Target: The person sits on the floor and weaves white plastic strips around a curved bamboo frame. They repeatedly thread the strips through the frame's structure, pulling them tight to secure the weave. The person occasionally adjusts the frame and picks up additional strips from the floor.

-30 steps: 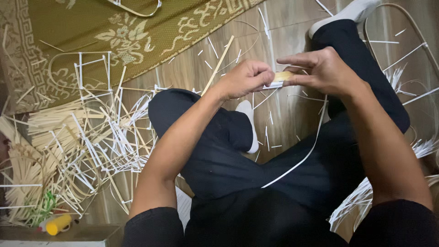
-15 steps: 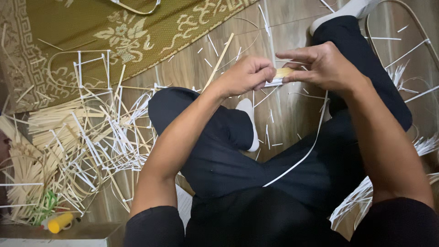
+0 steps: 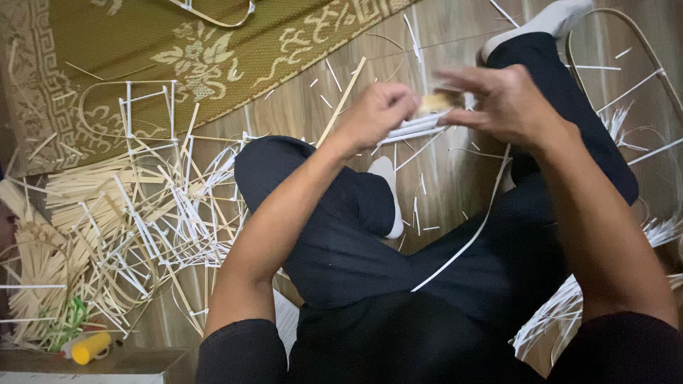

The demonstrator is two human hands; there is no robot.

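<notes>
I have one view only, from the head camera: it looks steeply down, close over my crossed legs (image 3: 427,284), hands in the upper middle, wooden floor (image 3: 299,114) beyond, rug (image 3: 142,57) upper left.

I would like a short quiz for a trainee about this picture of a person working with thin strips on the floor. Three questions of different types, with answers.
1. True or false: both hands meet over a small tan piece.
2. Which lies at the lower left of the floor? A) a yellow cylinder B) a red cup C) a blue box
3. Fill in: a long white strip hangs from the hands across the person's dark ____.

Key
1. True: the left hand and the right hand pinch it between their fingers.
2. A, the yellow cylinder, beside the pile of pale sticks.
3. trousers.
</notes>
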